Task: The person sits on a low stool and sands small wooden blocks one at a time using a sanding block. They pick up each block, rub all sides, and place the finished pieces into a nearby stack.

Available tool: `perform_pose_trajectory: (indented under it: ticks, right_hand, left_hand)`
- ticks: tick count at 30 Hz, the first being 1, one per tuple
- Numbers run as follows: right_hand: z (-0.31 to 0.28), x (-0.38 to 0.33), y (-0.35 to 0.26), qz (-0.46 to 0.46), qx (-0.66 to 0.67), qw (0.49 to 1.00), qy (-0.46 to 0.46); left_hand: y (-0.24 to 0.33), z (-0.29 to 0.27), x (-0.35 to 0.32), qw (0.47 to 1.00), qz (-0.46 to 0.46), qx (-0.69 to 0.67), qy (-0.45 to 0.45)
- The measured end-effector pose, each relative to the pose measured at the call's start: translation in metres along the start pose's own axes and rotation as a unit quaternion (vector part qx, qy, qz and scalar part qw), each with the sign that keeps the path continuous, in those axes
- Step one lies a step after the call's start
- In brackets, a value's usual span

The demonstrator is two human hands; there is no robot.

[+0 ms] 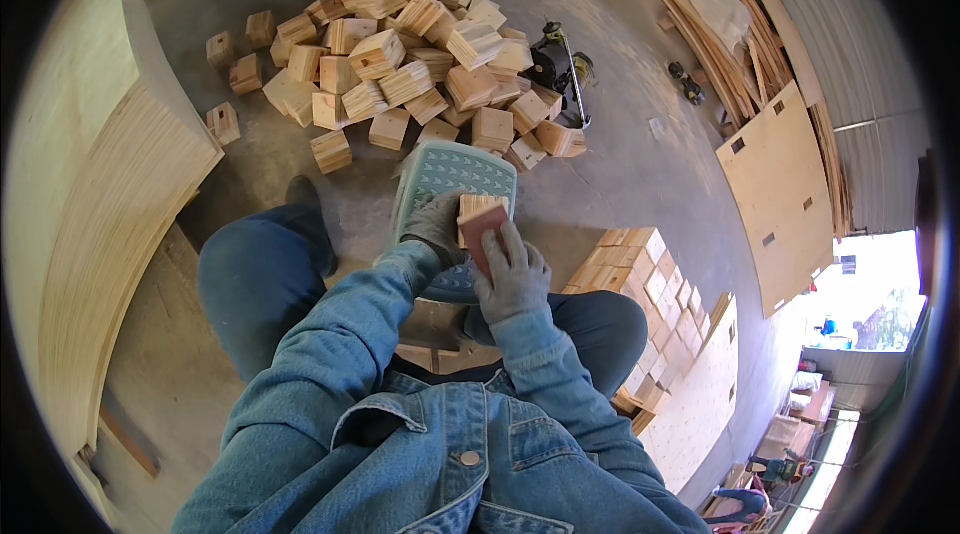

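My left hand (434,225), in a grey glove, is closed on the side of a wooden block (482,203) over a light blue-green plastic stool (453,166). In my gloved right hand (516,279) is a reddish-brown sanding block (483,231), its flat slab tilted against the near side of the wooden block. The fingers of that hand lie along the slab's right side. Both hands are between my knees, and the stool's textured top shows beyond them. The underside of the wooden block is hidden.
A loose heap of wooden blocks (405,59) lies on the concrete floor ahead, a yellow-and-black tool (575,72) beside it. Stacked blocks (655,299) stand right. Plywood sheets (125,194) rise at left; boards (775,184) lean on the right wall. People are at the lower right.
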State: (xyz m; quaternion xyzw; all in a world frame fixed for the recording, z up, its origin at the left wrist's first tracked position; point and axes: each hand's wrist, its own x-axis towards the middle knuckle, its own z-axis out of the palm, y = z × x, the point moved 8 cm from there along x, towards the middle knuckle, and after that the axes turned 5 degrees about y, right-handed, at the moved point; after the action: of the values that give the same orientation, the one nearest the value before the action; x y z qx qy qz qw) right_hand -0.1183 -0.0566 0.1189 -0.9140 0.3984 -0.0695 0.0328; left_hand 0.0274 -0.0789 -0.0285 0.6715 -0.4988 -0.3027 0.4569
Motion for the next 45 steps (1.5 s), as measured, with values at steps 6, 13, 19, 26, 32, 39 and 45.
perform_pose_trajectory:
  ticks: [6,13,19,26,32,39,45]
  right_hand:
    - [-0.002,-0.019,0.007,-0.032,0.033,0.997,0.059]
    - [0.012,0.091,0.033,0.057,-0.011,0.997,0.048]
    - [0.028,0.094,0.068,0.051,0.047,0.994,0.089]
    - [0.001,-0.031,0.029,-0.007,0.055,0.996,0.070]
    - [0.001,-0.024,0.029,-0.025,0.048,0.993,0.102]
    - [0.013,0.086,0.050,0.082,0.024,0.996,0.028]
    - [0.026,0.100,0.061,0.074,0.009,0.996,0.042]
  left_hand:
    - [0.009,-0.004,0.000,0.999,-0.002,0.043,-0.007]
    - [-0.007,-0.009,-0.007,0.998,-0.024,0.053,0.021]
    - [0.021,-0.013,-0.001,0.997,-0.021,0.076,-0.010]
    - [0.004,-0.008,0.000,0.999,-0.017,0.051,0.001]
    - [0.012,-0.011,-0.004,0.995,-0.012,0.095,0.011]
    - [0.016,-0.017,-0.008,0.995,-0.042,0.093,0.007]
    - [0.005,-0.009,-0.004,0.994,0.025,0.097,0.036]
